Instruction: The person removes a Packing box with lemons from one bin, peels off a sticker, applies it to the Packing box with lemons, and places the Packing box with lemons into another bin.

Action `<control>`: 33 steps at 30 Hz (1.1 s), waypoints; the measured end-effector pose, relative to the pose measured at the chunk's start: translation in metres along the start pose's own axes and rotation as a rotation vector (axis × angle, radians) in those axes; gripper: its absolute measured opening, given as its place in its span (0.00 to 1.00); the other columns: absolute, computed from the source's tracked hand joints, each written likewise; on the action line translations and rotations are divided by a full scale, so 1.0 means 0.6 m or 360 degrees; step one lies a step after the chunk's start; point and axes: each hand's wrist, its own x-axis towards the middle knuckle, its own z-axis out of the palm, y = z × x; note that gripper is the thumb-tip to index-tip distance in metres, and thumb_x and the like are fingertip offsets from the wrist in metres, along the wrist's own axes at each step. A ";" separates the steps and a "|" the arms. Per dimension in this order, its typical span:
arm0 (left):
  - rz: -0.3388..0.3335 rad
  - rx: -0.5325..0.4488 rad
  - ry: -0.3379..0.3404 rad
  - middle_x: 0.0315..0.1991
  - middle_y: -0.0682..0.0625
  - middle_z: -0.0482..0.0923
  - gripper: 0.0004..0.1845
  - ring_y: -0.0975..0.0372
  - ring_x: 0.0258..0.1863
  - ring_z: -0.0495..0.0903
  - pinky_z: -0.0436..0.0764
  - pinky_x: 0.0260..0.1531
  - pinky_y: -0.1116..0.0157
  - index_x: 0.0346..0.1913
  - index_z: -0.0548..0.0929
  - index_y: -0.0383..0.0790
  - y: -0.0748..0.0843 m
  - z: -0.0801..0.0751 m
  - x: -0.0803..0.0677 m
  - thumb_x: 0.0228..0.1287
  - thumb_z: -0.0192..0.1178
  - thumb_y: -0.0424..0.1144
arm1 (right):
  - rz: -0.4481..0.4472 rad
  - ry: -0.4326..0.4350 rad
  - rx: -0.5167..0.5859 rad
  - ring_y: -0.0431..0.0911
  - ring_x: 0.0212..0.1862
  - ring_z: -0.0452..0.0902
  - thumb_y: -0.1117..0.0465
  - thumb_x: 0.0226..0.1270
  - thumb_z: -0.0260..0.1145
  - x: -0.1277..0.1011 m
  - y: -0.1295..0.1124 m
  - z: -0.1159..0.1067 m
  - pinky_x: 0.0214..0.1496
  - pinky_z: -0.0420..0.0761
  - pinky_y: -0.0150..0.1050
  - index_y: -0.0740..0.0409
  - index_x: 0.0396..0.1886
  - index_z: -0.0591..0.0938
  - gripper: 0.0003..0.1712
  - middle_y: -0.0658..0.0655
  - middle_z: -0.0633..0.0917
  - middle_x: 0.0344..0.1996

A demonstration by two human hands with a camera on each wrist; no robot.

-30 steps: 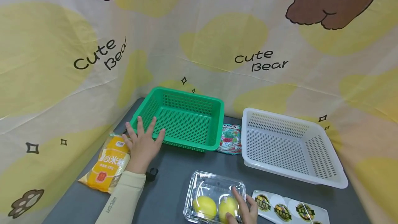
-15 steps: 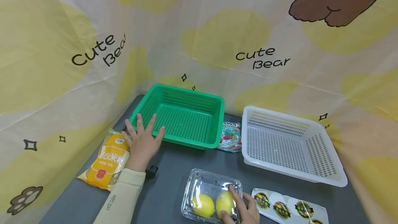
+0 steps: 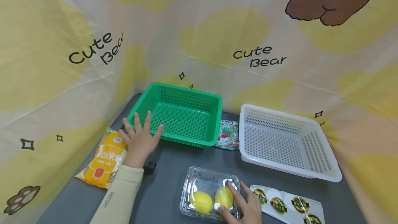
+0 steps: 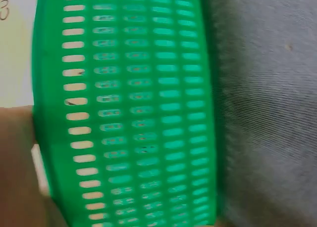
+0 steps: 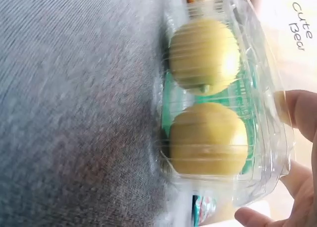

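Two hands on the table, each at its own thing. The right hand point(image 3: 247, 206), low at the near edge, cups the right end of the clear clamshell box point(image 3: 209, 193), fingers curled round its side and thumb at the front corner; the wrist view confirms a finger and thumb wrapping the plastic. Two yellow lemons point(image 3: 212, 199) sit side by side inside, so the box's long axis runs left to right, and it lies directly left of that hand, well clear of the other one. The left hand point(image 3: 139, 140) is flat, fingers spread and straight, fingertips against the near left corner of the green basket point(image 3: 199, 103), gripping nothing. Beside its wrist lies a yellow packet point(image 3: 104, 160). Further out: a white basket point(image 3: 317, 174) to the right, a colourful sachet point(image 3: 229, 133) between the baskets, and a sticker strip point(image 3: 284, 205) just right of the box.
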 end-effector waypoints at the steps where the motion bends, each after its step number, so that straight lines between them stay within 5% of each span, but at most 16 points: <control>1: 0.0001 0.0016 0.0002 0.84 0.33 0.22 0.48 0.33 0.76 0.10 0.21 0.67 0.26 0.88 0.38 0.52 0.003 -0.002 -0.002 0.78 0.37 0.74 | 0.0001 -0.0001 -0.0009 0.72 0.70 0.64 0.39 0.58 0.80 -0.001 -0.001 -0.001 0.63 0.65 0.78 0.43 0.69 0.85 0.39 0.67 0.73 0.71; 6: 0.0096 0.0028 0.0047 0.84 0.32 0.24 0.48 0.30 0.78 0.17 0.24 0.68 0.26 0.88 0.39 0.50 0.041 0.010 -0.035 0.79 0.40 0.72 | -0.0089 0.0131 0.0007 0.72 0.67 0.67 0.44 0.58 0.82 -0.009 0.005 0.000 0.60 0.66 0.77 0.50 0.71 0.83 0.41 0.66 0.77 0.69; 12: 0.0376 -0.0049 -0.0016 0.86 0.38 0.26 0.48 0.38 0.80 0.17 0.26 0.71 0.29 0.88 0.46 0.53 0.144 0.033 -0.119 0.77 0.49 0.71 | -0.0269 0.0388 0.0051 0.71 0.63 0.73 0.57 0.60 0.82 -0.010 0.030 -0.005 0.58 0.65 0.73 0.58 0.69 0.83 0.36 0.68 0.80 0.66; 18: 0.0767 0.0022 -0.0092 0.87 0.43 0.28 0.45 0.36 0.82 0.23 0.39 0.73 0.28 0.88 0.48 0.61 0.256 0.063 -0.214 0.75 0.42 0.75 | -0.0288 0.0509 0.0082 0.70 0.61 0.74 0.62 0.61 0.79 0.002 0.056 -0.025 0.58 0.64 0.74 0.61 0.68 0.82 0.34 0.70 0.79 0.65; 23: 0.1171 0.0098 -0.0195 0.87 0.41 0.31 0.44 0.34 0.82 0.34 0.54 0.73 0.31 0.88 0.47 0.63 0.324 0.109 -0.283 0.76 0.41 0.75 | -0.0312 0.0590 0.0103 0.75 0.62 0.71 0.66 0.63 0.75 0.012 0.094 -0.045 0.59 0.62 0.79 0.65 0.70 0.79 0.34 0.76 0.78 0.64; 26: 0.1287 0.0185 -0.0298 0.87 0.40 0.38 0.45 0.35 0.82 0.42 0.62 0.73 0.37 0.88 0.45 0.63 0.354 0.138 -0.314 0.76 0.36 0.76 | -0.0196 0.0609 0.0049 0.78 0.64 0.69 0.66 0.66 0.73 0.017 0.121 -0.069 0.63 0.59 0.81 0.69 0.71 0.75 0.35 0.79 0.76 0.65; 33: 0.1284 0.0304 -0.0539 0.85 0.40 0.47 0.46 0.41 0.81 0.53 0.67 0.73 0.47 0.88 0.45 0.58 0.394 0.206 -0.361 0.75 0.30 0.77 | 0.0358 0.0312 -0.0185 0.80 0.71 0.58 0.53 0.80 0.62 0.028 0.191 -0.144 0.69 0.52 0.80 0.72 0.80 0.61 0.40 0.84 0.66 0.71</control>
